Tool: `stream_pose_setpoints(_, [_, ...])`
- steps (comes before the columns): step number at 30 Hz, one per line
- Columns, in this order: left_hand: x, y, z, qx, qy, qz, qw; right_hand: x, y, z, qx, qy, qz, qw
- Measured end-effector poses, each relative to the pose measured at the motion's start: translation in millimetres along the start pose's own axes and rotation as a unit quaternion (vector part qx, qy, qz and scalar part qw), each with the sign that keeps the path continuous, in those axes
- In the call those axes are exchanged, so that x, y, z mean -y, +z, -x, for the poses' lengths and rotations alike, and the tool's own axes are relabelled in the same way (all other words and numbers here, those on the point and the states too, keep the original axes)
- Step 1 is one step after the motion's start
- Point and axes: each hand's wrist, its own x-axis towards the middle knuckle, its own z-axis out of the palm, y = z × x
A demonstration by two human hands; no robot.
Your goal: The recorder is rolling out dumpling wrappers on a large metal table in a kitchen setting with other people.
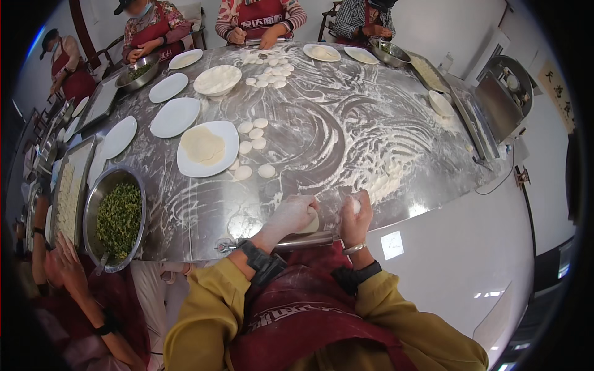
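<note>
My left hand [292, 214], dusted with flour, grips the edge of a flat dough round [312, 224] at the near side of the steel table. Its fingertips are partly hidden. To its right, my right hand [357, 218] is curled around a small white rounded thing [356, 206]; whether this is dough or the end of a tool, I cannot tell. A metal bar [304, 240] lies along the table edge below both hands. Several flattened dough pieces [258, 143] lie beyond my left hand, beside a square white plate [229, 156] bearing stacked dough wrappers [202, 144].
Loose flour [385, 178] covers much of the steel table [297, 139]. A steel bowl of chopped green filling [119, 218] stands left, near a co-worker's hands [67, 264]. White plates [175, 117], a dough-filled bowl [217, 79] and trays [69, 199] stand farther off. Co-workers work across the table.
</note>
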Motion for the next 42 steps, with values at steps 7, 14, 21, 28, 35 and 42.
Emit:
stream_pose_setpoints(7, [10.6,-4.2,0.4,-0.089,-0.073,0.037,0.993,-2.4,-4.1,7.0,0.01,0.033,-0.044,0.998])
stream_pose_setpoints(14, [1.0,-7.1,12.8,-0.035,-0.067,0.003,0.997,-5.2,17.7,-21.1,0.029,0.07,-0.028,0.997])
stream_pose_setpoints(21, [2.1,3.1,1.0,-0.104,-0.01,-0.043,0.994,-12.8,48.0,-47.8,-0.022,-0.037,0.085,0.995])
stream_pose_setpoints(28, [4.9,-11.3,16.9,-0.07,-0.024,-0.087,0.993,0.5,13.6,-13.3,0.013,0.076,-0.047,0.996])
stream_pose_setpoints(35, [-8.7,1.1,4.6,-0.12,-0.039,-0.013,0.992,4.8,38.4,-42.7,0.009,0.023,0.034,0.999])
stream_pose_setpoints(42, [0.1,-11.2,21.7,-0.078,-0.02,-0.059,0.995,1.1,15.0,-11.0,0.016,0.082,-0.023,0.996])
